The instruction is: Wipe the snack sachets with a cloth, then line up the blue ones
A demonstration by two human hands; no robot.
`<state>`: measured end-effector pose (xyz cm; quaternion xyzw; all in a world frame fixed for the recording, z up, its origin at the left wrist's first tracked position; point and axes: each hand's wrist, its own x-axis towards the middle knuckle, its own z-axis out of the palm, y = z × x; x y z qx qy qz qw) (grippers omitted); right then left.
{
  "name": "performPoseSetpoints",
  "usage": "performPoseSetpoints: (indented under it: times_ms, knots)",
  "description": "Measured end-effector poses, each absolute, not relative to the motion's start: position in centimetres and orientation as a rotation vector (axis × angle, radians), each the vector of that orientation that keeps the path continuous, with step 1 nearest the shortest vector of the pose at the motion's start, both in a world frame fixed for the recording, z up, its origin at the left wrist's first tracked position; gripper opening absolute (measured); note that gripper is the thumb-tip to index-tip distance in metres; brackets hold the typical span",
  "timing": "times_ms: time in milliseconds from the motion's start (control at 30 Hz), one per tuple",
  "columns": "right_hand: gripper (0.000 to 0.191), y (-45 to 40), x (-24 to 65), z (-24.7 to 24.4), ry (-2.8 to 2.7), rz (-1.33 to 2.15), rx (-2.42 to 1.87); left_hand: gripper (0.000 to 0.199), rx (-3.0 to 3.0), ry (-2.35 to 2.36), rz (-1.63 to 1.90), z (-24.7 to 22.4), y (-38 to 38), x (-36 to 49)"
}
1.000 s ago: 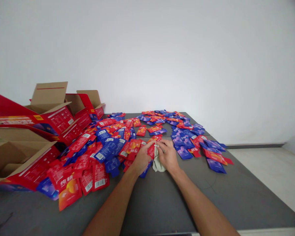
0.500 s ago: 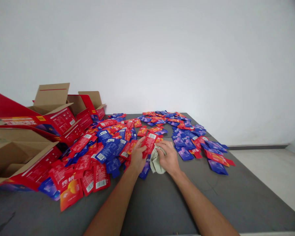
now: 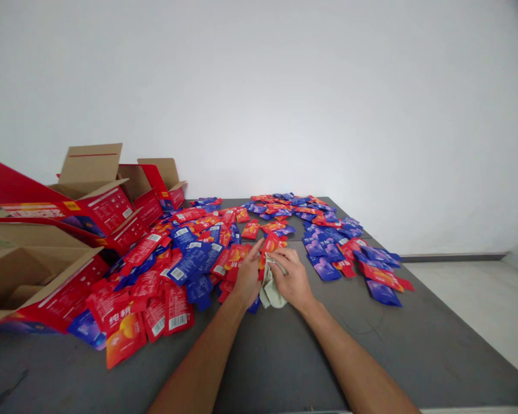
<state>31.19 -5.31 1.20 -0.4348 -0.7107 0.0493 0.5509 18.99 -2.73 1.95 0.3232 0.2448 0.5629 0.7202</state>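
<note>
Between my two hands, just above the table, is a red sachet [image 3: 271, 244] with an orange print on the side that faces me. My left hand [image 3: 247, 277] grips its left edge, index finger stretched along it. A crumpled pale green cloth [image 3: 273, 292] is bunched in my right hand [image 3: 294, 278], which presses it against the sachet's lower right part. The cloth and fingers hide the sachet's lower end. Left of my left hand spreads a heap of red and blue sachets [image 3: 190, 261], some with barcodes up.
Open red cardboard boxes [image 3: 106, 213] stand along the left side, flaps up. More sachets [image 3: 323, 241] lie in an arc at the back and right of the dark grey table [image 3: 371, 356]. A white wall [image 3: 259, 103] rises behind it.
The held sachet has turned from its barcode side to its orange-printed side. My right hand and the cloth have shifted slightly left, closer to my left hand.
</note>
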Motion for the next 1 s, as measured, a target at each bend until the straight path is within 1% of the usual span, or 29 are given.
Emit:
performPoseSetpoints:
  times_ms: [100, 200, 400, 500, 600, 733, 833, 933, 1000]
  knots:
    - [0.028, -5.2, 30.9, 1.0, -1.749, 0.131, -1.026, 0.043, 0.665, 0.498, 1.218, 2.1, -2.5, 18.8]
    - [0.029, -5.0, 31.3, 0.9, -1.764, 0.106, -1.059, 0.042, 0.676, 0.492, 1.158, 1.7, -2.4, 18.9]
    - [0.027, -4.2, 33.3, 0.9, -1.553, -0.032, -1.233, 0.04, 0.819, 0.53, 1.088, 0.8, -3.1, 19.5]
    - [0.029, -4.3, 32.8, 0.6, -1.628, 0.014, -1.177, 0.039, 0.811, 0.543, 1.134, 0.4, -2.7, 19.7]
    - [0.035, -4.9, 31.4, 0.4, -1.808, 0.133, -1.056, 0.039, 0.857, 0.633, 1.208, 0.1, -1.9, 19.2]
    - [0.036, -5.2, 30.6, 0.5, -1.951, 0.234, -1.019, 0.038, 1.293, 0.877, 1.247, 0.5, -1.3, 18.0]
    - [0.031, -4.7, 32.0, 0.8, -1.85, 0.181, -1.206, 0.041, 1.757, 1.144, 1.187, 0.7, -1.4, 17.6]
    - [0.026, -3.9, 34.2, 0.9, -1.686, 0.109, -1.441, 0.045, 2.14, 1.436, 0.976, 0.0, -2.1, 17.7]
    - [0.024, -3.4, 35.5, 0.8, -1.626, 0.095, -1.552, 0.043, 2.315, 1.578, 0.779, -0.7, -2.5, 17.9]
